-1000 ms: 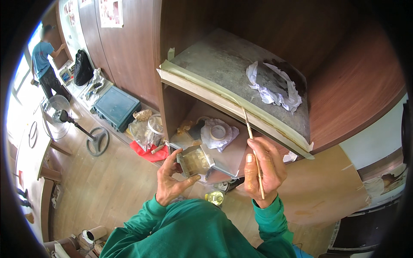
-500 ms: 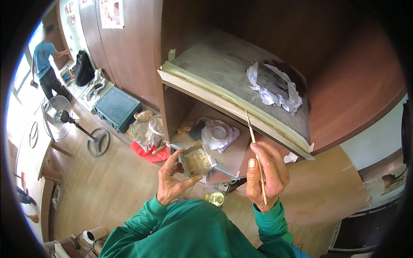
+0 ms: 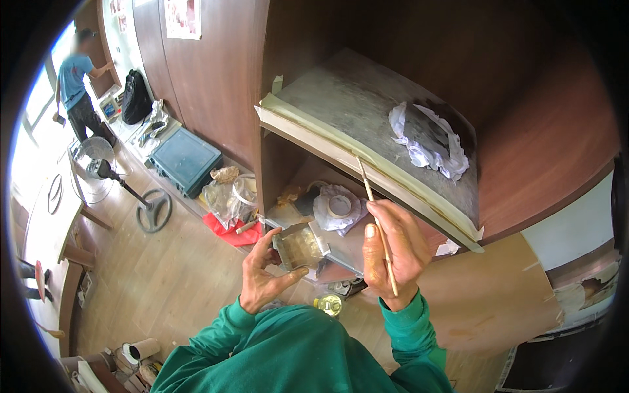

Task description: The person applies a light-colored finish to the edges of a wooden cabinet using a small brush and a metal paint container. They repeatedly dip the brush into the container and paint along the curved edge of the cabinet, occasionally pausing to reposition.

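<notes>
A thin paintbrush [image 3: 367,181] is pinched in my right hand [image 3: 397,245], its tip at the pale front edge of a shelf [image 3: 314,134]. Strips of masking tape [image 3: 288,107] run along that edge. My left hand [image 3: 263,274] grips a small open-topped box [image 3: 296,246] by its side, thumb at the near rim. The box has a stained, yellowish-brown inside. On the dark shelf top lies a crumpled white cloth [image 3: 426,154]. Below, a roll of tape [image 3: 339,205] rests on another white cloth [image 3: 322,208] in the lower compartment.
A blue-grey toolbox [image 3: 187,157] and a red cloth [image 3: 226,229] with plastic bags lie to the left. A standing fan [image 3: 98,167] is farther left. Beyond it a person in a blue shirt [image 3: 73,78] stands by the wall. A bottle of yellowish liquid [image 3: 329,304] stands below my hands.
My right hand and the paintbrush have moved left along the shelf edge. The view has shifted slightly, so the cabinet appears farther right. My left hand keeps hold of the box.
</notes>
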Available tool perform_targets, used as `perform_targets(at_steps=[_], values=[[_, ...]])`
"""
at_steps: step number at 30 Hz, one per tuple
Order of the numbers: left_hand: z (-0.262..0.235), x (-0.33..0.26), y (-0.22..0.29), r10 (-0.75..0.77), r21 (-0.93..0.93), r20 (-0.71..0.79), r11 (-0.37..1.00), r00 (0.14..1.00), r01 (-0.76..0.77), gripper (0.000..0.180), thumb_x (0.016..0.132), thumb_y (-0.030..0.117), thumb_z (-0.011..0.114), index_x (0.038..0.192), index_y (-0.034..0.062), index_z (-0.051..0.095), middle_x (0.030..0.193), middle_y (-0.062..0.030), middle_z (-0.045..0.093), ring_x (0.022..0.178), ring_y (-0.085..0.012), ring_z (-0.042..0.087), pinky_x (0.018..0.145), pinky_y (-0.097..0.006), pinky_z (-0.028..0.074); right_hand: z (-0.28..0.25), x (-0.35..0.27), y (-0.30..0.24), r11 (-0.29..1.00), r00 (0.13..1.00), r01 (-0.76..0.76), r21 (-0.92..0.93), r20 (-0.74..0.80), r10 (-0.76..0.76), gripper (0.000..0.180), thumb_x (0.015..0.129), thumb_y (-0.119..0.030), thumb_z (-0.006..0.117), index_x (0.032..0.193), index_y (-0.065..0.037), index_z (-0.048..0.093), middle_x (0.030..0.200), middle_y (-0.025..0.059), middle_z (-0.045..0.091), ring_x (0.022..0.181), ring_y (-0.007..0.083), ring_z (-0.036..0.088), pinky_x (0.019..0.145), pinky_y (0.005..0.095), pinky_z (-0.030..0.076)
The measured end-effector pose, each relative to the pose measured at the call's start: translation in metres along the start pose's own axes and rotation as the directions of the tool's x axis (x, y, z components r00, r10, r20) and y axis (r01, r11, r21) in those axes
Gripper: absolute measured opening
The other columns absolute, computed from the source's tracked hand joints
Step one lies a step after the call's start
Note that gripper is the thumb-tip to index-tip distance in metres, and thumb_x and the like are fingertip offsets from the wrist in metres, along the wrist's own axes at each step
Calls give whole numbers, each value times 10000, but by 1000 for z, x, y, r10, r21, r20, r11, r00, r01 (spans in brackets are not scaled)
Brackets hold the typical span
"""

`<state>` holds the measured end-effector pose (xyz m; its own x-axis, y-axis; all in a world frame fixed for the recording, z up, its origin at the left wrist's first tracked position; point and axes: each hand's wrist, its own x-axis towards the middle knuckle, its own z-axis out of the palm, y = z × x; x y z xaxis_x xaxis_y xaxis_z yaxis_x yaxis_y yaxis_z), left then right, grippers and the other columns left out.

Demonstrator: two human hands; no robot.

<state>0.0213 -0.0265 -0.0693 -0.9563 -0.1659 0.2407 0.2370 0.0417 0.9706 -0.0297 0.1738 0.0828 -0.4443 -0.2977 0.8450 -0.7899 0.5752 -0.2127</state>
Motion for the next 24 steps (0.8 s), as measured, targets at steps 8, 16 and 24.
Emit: perform_targets(at_steps=[8, 16, 24], values=[[2, 2, 3, 22, -4, 13, 1000, 1000, -22, 875, 624, 128, 928, 1387, 2, 519, 987, -57, 666, 762, -107, 611, 710, -290, 535, 4, 5, -3, 1000, 1000, 6, 1, 11, -6, 304, 799, 26, 630, 1094, 77, 680, 1008, 214, 683, 841, 325, 680, 740, 385, 566], [1, 2, 0, 4, -13, 19, 1000, 1000, -4, 859, 631, 136, 928, 1376, -9, 528, 992, -51, 656, 757, -109, 596, 709, -287, 525, -1, 7, -9, 1000, 1000, 12, 10, 4, -12, 323, 784, 28, 642, 1102, 73, 679, 1027, 210, 679, 837, 333, 679, 726, 395, 560], [0, 4, 3, 26, -19, -9, 999, 1000, -27, 869, 624, 140, 933, 1381, 2, 529, 994, -51, 669, 753, -110, 604, 697, -282, 527, 25, 18, -1, 998, 998, 59, 20, 20, -60, 297, 802, 15, 648, 1093, 60, 679, 1013, 192, 676, 844, 318, 678, 735, 385, 556]])
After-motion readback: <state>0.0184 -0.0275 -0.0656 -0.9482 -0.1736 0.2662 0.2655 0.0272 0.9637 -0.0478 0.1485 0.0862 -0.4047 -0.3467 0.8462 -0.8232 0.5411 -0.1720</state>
